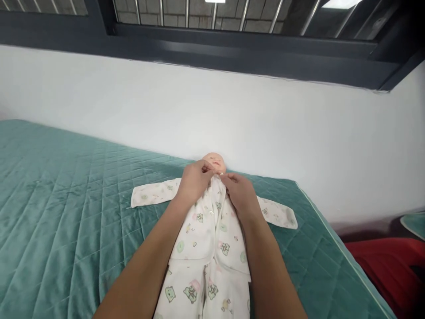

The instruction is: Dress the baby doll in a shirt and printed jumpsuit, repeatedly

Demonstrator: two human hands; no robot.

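A baby doll lies on its back, dressed in a white printed jacket and matching trousers. Both sleeves stretch out sideways, with no doll hands showing at the cuffs. My left hand pinches the jacket's collar just below the doll's chin. Opposite it, my right hand grips the other collar edge, fingertips close to those of the left. The jacket's front edges meet below the collar, and a small snap shows on the chest. My fingers partly hide the neck.
Under the doll is a green quilted bed cover, its right edge piped in a pale line. Behind stands a white wall below a dark window frame with metal bars. A red object sits beyond the bed's right edge.
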